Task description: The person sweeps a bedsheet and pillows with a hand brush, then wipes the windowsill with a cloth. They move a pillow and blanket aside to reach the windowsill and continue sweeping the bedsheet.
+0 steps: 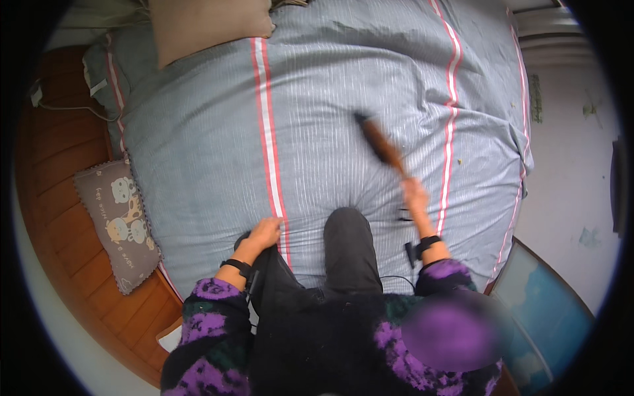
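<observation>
My right hand (416, 195) is wrapped around the wooden handle of a bed brush (382, 141). Dark bristles run along the brush, which is blurred and lies over the middle of a grey bed sheet (327, 99) with white and pink stripes. By my left knee, my left hand (267, 232) rests at a pink-edged stripe of the sheet; its fingertips are too unclear to tell whether they pinch the cloth. My knees (349, 237) are on the bed, and the sheet creases around the right one. A small yellowish bit (459, 161) lies right of the brush.
A plain brown pillow (208, 29) sits at the far left of the bed. At the left side, a grey-brown cushion with cartoon animals (119, 227) leans by the wooden headboard (64, 148). A white cable (79, 107) runs onto the bed. A marked wall (569, 163) borders the right.
</observation>
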Demonstrator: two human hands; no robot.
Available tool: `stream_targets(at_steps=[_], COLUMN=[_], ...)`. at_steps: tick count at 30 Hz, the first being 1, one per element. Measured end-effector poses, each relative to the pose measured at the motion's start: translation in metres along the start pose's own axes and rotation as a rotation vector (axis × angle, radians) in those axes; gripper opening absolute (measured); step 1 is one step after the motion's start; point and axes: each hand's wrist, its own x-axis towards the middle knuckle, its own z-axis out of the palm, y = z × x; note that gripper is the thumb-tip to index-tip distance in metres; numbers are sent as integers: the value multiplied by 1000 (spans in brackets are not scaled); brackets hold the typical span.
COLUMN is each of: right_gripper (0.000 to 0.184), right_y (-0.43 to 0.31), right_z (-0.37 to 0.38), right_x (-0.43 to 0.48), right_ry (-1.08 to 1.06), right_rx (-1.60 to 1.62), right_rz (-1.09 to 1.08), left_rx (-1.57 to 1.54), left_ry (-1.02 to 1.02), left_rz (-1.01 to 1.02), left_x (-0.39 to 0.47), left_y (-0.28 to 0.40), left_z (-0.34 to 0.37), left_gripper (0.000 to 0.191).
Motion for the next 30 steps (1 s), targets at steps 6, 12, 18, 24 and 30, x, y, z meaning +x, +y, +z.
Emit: stream_targets(at_steps=[6,12,18,24,30], right_gripper=[32,24,27,36,15], right_y=[88,-1,136,99,-190], right_z=[-80,12,-3,-49,33], right_x=[46,-56,-28,45,3], right_ry=[736,-21,141,654,-18], right_rx=[372,293,-119,332,598], right_rz=[161,-533,155,289,-673], left_rx=[25,37,95,237,-25], left_ry=[86,133,346,638,520], left_rz=[-158,44,55,-209,-711], left_x=[13,50,57,78,99], left_y=[2,59,45,18,28], left_z=[-7,-16,-34,-97,-157], left_gripper=[39,37,37,68,109])
